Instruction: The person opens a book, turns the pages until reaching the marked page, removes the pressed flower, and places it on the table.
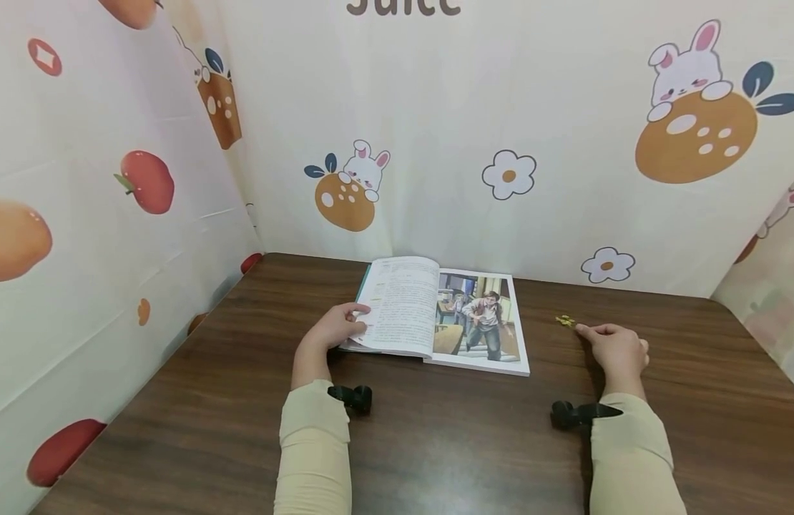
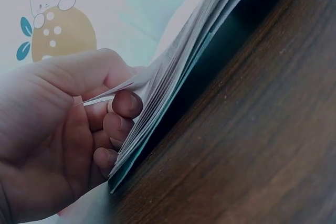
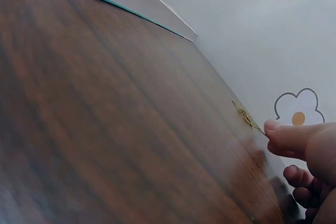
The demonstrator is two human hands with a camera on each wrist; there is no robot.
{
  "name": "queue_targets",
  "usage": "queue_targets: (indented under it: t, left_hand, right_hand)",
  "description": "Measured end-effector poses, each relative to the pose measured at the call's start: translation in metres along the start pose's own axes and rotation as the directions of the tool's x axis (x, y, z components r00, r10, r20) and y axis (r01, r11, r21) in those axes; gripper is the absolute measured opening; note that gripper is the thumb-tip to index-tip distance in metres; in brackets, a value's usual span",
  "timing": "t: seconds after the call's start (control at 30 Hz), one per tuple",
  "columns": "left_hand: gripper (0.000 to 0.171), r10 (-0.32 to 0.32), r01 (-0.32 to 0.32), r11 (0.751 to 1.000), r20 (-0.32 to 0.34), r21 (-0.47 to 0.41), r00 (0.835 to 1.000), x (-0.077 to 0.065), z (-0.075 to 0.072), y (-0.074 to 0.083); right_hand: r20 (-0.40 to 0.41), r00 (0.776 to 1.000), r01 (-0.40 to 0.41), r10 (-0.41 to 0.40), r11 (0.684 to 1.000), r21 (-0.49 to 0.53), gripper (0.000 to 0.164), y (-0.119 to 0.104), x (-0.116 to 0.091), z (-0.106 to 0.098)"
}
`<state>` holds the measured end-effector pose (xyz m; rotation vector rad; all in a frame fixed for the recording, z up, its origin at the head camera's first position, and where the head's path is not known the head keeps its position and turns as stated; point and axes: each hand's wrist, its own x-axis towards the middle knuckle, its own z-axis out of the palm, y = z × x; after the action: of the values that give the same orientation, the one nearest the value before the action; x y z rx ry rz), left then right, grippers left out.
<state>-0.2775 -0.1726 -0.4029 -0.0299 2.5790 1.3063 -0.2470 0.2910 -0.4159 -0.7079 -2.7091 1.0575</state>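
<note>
An open book (image 1: 397, 307) lies on the table, with text on its left page and a colour picture (image 1: 481, 315) of a running figure on its right. My left hand (image 1: 335, 327) is at the book's left edge. In the left wrist view, its curled fingers (image 2: 116, 124) grip a few page edges (image 2: 107, 94), lifted a little from the stack above the teal cover. Right of the book, my right hand (image 1: 616, 352) pinches the end of a thin, small golden sprig-shaped piece (image 3: 247, 118) between thumb and forefinger, just above the table; its exact kind is unclear.
The brown wooden table (image 1: 448, 443) meets a printed curtain (image 1: 435, 193) along its back edge, close behind the book. Another printed curtain (image 1: 81, 272) runs along the left side. A black wrist strap mount (image 1: 355, 399) sits on each sleeve.
</note>
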Motion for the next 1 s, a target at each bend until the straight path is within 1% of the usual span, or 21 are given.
queue_targets:
  t: [0.07, 0.13, 0.17, 0.2, 0.23, 0.27, 0.33, 0.4, 0.47, 0.5, 0.53, 0.57, 0.63, 0.7, 0.77, 0.8, 0.83, 0.9, 0.93, 1.0]
  left_hand:
    - [0.038, -0.006, 0.006, 1.000, -0.004, -0.003, 1.000, 0.000, 0.000, 0.001]
    - [0.041, -0.014, 0.014, 1.000, -0.009, 0.003, 1.000, 0.001, 0.000, 0.001]
    - [0.043, -0.020, 0.020, 1.000, -0.012, 0.006, 1.000, 0.001, 0.001, 0.001]
    - [0.046, -0.028, 0.028, 1.000, -0.015, 0.009, 0.999, 0.001, 0.001, 0.001]
    - [0.049, -0.034, 0.034, 0.999, -0.020, 0.016, 0.999, 0.001, 0.001, 0.002]
    - [0.053, -0.041, 0.042, 0.999, -0.026, 0.026, 0.999, 0.000, 0.002, 0.002]
    - [0.059, -0.056, 0.059, 0.996, -0.041, 0.060, 0.998, 0.000, 0.004, 0.005]
    - [0.063, -0.072, 0.077, 0.992, -0.054, 0.096, 0.996, 0.000, 0.006, 0.009]
    - [0.064, -0.081, 0.091, 0.985, -0.070, 0.150, 0.994, -0.002, 0.008, 0.013]
    - [0.064, -0.087, 0.100, 0.980, -0.081, 0.173, 0.993, -0.002, 0.009, 0.015]
    - [0.063, -0.091, 0.106, 0.976, -0.089, 0.190, 0.992, -0.003, 0.010, 0.017]
    - [0.063, -0.095, 0.114, 0.971, -0.098, 0.208, 0.991, -0.004, 0.010, 0.019]
    - [0.065, -0.099, 0.124, 0.964, -0.117, 0.235, 0.988, -0.006, 0.011, 0.021]
    - [0.070, -0.107, 0.136, 0.965, -0.134, 0.225, 0.985, -0.006, 0.011, 0.023]
    - [0.076, -0.117, 0.141, 0.973, -0.139, 0.182, 0.983, -0.006, 0.011, 0.025]
    - [0.078, -0.117, 0.138, 0.978, -0.138, 0.153, 0.983, -0.005, 0.011, 0.026]
    - [0.080, -0.118, 0.134, 0.983, -0.135, 0.124, 0.984, -0.005, 0.011, 0.027]
    - [0.082, -0.121, 0.129, 0.990, -0.126, 0.055, 0.985, -0.004, 0.010, 0.029]
    - [0.083, -0.121, 0.125, 0.992, -0.120, 0.023, 0.985, -0.004, 0.010, 0.029]
    - [0.083, -0.119, 0.115, 0.993, -0.111, -0.038, 0.987, -0.002, 0.009, 0.028]
  right_hand:
    - [-0.028, 0.999, -0.031, 0.033, 0.997, 0.070, 0.064, 0.000, 0.001, -0.001]
    - [-0.065, 0.994, -0.073, 0.087, 0.978, 0.196, 0.064, 0.002, 0.000, -0.002]
    - [-0.082, 0.990, -0.090, 0.116, 0.960, 0.266, 0.063, 0.002, 0.000, -0.002]
    - [-0.095, 0.985, -0.100, 0.142, 0.931, 0.351, 0.062, 0.003, 0.000, -0.003]
    - [-0.111, 0.980, -0.102, 0.166, 0.894, 0.437, 0.058, 0.004, -0.001, -0.003]
    - [-0.119, 0.975, -0.098, 0.187, 0.845, 0.526, 0.054, 0.004, -0.002, -0.004]
    - [-0.125, 0.969, -0.071, 0.214, 0.722, 0.688, 0.049, 0.005, -0.004, -0.006]
    - [-0.126, 0.967, -0.026, 0.223, 0.574, 0.818, 0.047, 0.006, -0.006, -0.009]
    - [-0.128, 0.965, 0.014, 0.230, 0.439, 0.898, 0.045, 0.006, -0.007, -0.011]
    - [-0.126, 0.965, 0.024, 0.228, 0.402, 0.916, 0.045, 0.006, -0.008, -0.011]
    - [-0.128, 0.966, 0.035, 0.223, 0.382, 0.924, 0.044, 0.007, -0.009, -0.011]
    - [-0.131, 0.968, 0.041, 0.214, 0.380, 0.924, 0.044, 0.006, -0.011, -0.010]
    - [-0.139, 0.971, 0.051, 0.192, 0.401, 0.915, 0.044, 0.005, -0.013, -0.007]
    - [-0.151, 0.973, 0.063, 0.175, 0.428, 0.902, 0.044, 0.004, -0.015, -0.005]
    - [-0.164, 0.972, 0.075, 0.166, 0.443, 0.893, 0.043, 0.003, -0.016, -0.004]
    - [-0.167, 0.972, 0.078, 0.167, 0.441, 0.894, 0.043, 0.003, -0.016, -0.005]
    - [-0.164, 0.971, 0.073, 0.172, 0.438, 0.896, 0.043, 0.003, -0.016, -0.005]
    - [-0.149, 0.972, 0.055, 0.180, 0.444, 0.895, 0.043, 0.003, -0.016, -0.006]
    - [-0.147, 0.973, 0.051, 0.178, 0.452, 0.890, 0.042, 0.003, -0.016, -0.006]
    - [-0.136, 0.974, 0.038, 0.182, 0.460, 0.887, 0.042, 0.003, -0.015, -0.007]
